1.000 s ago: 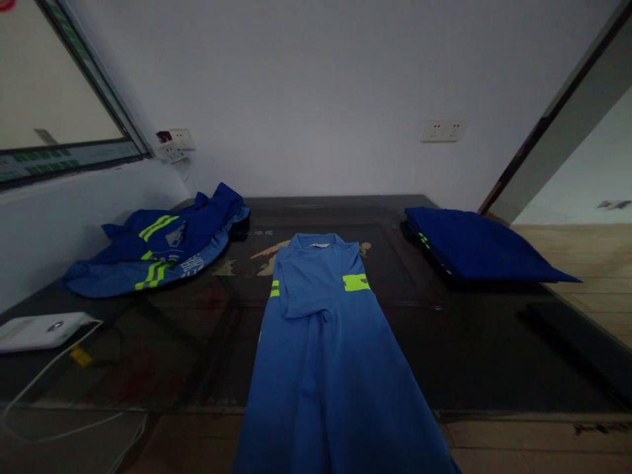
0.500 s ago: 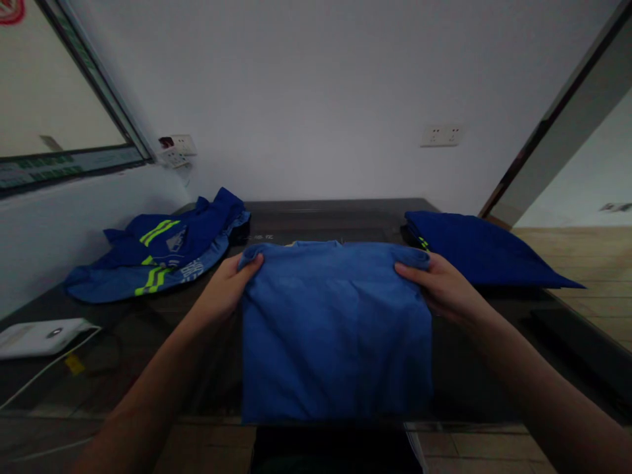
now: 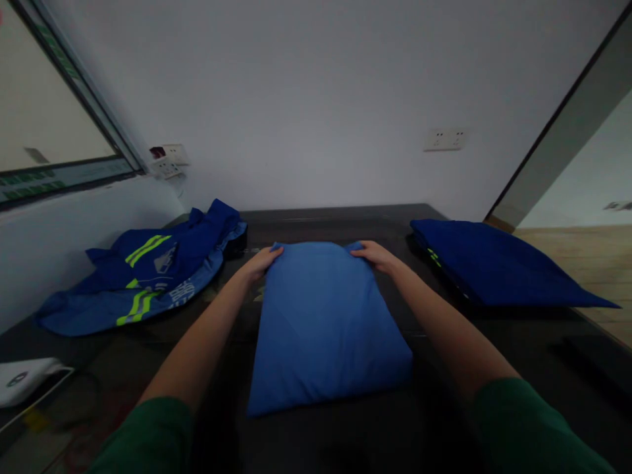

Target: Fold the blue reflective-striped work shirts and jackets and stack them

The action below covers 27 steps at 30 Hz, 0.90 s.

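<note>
A light blue folded garment [image 3: 328, 322] is stretched between my two hands, over the middle of the dark table. My left hand [image 3: 264, 260] pinches its far left corner, thumb on top. At the far right corner my right hand [image 3: 372, 253] grips the cloth the same way. The garment's near edge spreads wider than its far edge and slants a little. Whatever lies under the cloth is hidden.
A crumpled blue garment with yellow-green stripes [image 3: 148, 263] lies at the left. Folded dark blue clothes [image 3: 494, 263] lie at the right. A white device with a cable [image 3: 24, 380] is at the near left. The dark table [image 3: 326, 220] meets the wall behind.
Both hands have moved forward and closer together, carrying the garment farther over the table. Its hanging front now extends back toward me. Green sleeves have come into view.
</note>
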### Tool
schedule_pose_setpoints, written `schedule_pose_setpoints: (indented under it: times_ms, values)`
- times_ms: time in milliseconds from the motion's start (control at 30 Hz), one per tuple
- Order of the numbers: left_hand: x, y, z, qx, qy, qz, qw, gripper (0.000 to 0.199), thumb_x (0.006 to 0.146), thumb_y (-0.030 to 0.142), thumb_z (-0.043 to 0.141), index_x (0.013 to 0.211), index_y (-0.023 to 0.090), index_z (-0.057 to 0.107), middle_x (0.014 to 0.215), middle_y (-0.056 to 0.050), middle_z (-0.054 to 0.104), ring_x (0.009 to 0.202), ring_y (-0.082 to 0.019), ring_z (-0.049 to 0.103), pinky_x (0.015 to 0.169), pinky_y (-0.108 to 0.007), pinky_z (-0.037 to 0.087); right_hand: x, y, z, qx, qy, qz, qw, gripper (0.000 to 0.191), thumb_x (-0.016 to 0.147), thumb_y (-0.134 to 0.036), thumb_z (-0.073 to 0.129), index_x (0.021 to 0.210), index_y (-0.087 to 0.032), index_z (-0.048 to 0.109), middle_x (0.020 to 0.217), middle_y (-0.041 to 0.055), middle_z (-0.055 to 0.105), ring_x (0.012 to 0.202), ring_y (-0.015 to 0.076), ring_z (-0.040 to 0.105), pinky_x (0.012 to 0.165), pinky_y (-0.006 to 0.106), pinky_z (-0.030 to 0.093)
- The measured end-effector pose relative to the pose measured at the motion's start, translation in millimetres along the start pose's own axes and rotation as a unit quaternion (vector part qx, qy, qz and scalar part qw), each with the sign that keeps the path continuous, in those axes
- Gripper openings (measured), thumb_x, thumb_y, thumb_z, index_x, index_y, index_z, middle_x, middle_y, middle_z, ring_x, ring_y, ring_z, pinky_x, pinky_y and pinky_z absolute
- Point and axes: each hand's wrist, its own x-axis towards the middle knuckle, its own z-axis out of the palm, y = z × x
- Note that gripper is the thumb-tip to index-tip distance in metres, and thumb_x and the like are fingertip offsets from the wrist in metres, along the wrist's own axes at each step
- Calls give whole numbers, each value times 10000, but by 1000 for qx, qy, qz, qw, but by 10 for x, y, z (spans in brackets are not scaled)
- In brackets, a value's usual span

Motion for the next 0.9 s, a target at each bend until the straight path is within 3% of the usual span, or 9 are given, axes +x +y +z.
schedule_pose_setpoints:
  times_ms: [100,200,333,400,533,633,733,800,900]
  values:
    - [168,-381,-74,61,34,-37,997,317,702,380,751,829,109,645,777,-87,677,775,-221,640,675,-285,487,93,312,131,-27,30,13,999,212,719,-85,672,930,-111,671,966,126,709,926,224,664,883,401,522]
    - [191,-555,-189,1,-15,-53,998,295,688,314,753,887,120,654,806,-68,680,709,-170,626,668,-272,480,111,456,150,-28,37,3,999,312,767,-77,609,1074,-121,641,1145,141,663,1039,211,633,954,387,488]
    - [181,-523,-255,-24,-46,-71,996,220,679,240,736,845,121,655,738,-45,661,622,-131,588,622,-251,459,140,431,62,-7,-6,-19,1000,471,781,-61,558,1240,-168,569,1239,124,626,1057,189,631,908,347,520]
    - [196,-475,-240,-18,-40,-40,998,255,675,262,737,872,122,656,756,-45,665,632,-130,589,617,-244,450,184,386,2,1,-15,-43,999,582,750,-35,561,1311,-185,515,1249,122,619,1045,194,635,868,349,538]
    - [261,-462,-208,-17,22,51,998,344,677,344,733,940,145,633,805,-33,666,641,-130,586,611,-237,437,291,367,-50,-82,61,-108,989,542,760,-83,591,1288,-189,534,1208,106,634,1039,207,630,872,367,526]
    - [329,-553,-196,67,107,57,990,267,678,335,732,824,146,613,705,-14,632,612,-142,570,594,-240,416,314,463,25,-203,128,-95,966,421,762,-130,646,1179,-158,604,1135,118,651,1046,231,619,928,400,485]
    - [389,-646,-177,193,141,60,969,191,722,299,705,747,139,605,704,-45,638,691,-187,605,650,-263,430,280,583,143,-242,133,-78,958,381,782,-150,651,1160,-139,607,1087,140,652,1042,261,614,943,440,460]
    - [406,-658,-167,261,147,70,952,188,762,282,680,853,124,636,829,-94,672,807,-225,630,730,-289,450,252,619,190,-257,134,-80,954,406,803,-160,633,1205,-149,580,1119,147,633,1072,276,598,948,458,447]
    - [346,-581,-138,337,149,85,926,463,804,267,655,1220,89,556,1087,-185,645,1001,-287,616,858,-359,455,189,571,185,-301,145,-67,940,486,844,-227,598,1314,-161,499,1198,171,573,1085,305,586,928,479,450]
